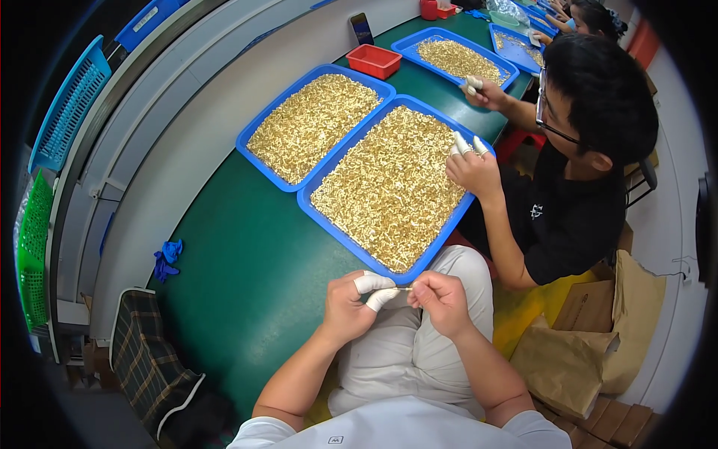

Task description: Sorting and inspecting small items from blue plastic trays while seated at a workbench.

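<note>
My left hand (350, 303) wears white finger covers on its thumb and forefinger. Those two fingertips pinch one end of a small thin metal-looking piece (403, 289). At its other end my right hand (441, 301), bare of covers, is closed with thumb and forefinger together. Both hands are over my lap, just below the near corner of a blue tray (340, 238). A layer of many tiny gold-coloured pieces (393, 187) fills that tray. The exact shape of the held piece is too small to make out.
Beside it lies a second blue tray (245, 150) of similar pieces on the green table (247, 247). A co-worker (568, 194) sits at right, one hand over the near tray. Farther back are a red bin (374, 63) and another blue tray (449, 73). Blue gloves (169, 260) lie left.
</note>
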A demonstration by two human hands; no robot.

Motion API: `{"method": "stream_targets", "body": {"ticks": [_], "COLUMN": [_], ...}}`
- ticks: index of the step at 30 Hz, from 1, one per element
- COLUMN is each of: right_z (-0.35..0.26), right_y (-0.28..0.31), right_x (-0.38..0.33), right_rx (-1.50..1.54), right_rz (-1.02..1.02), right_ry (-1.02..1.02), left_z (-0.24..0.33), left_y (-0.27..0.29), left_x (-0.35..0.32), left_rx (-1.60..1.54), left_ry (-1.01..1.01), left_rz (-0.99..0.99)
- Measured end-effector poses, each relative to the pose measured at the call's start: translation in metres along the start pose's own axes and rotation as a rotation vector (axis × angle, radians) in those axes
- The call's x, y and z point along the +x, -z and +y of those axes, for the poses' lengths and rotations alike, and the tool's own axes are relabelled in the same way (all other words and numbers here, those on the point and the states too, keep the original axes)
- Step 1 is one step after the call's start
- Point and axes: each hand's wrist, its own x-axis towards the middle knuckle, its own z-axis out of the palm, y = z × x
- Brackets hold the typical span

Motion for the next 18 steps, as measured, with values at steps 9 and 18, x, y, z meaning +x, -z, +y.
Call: {"method": "stream_targets", "body": {"ticks": [9, 18], "right_z": [-0.001, -0.004], "right_y": [-0.009, -0.014], "right_x": [0.004, 0.005], "right_rx": [0.121, 0.076], "right_rz": [0.067, 0.117], "right_ry": [0.042, 0.05], "left_z": [-0.003, -0.004], "left_y": [0.0, -0.004], "left_x": [0.0, -0.004], "left_rx": [0.038, 0.015], "left_ry": [-0.05, -0.026], "left_rz": [-0.007, 0.019]}}
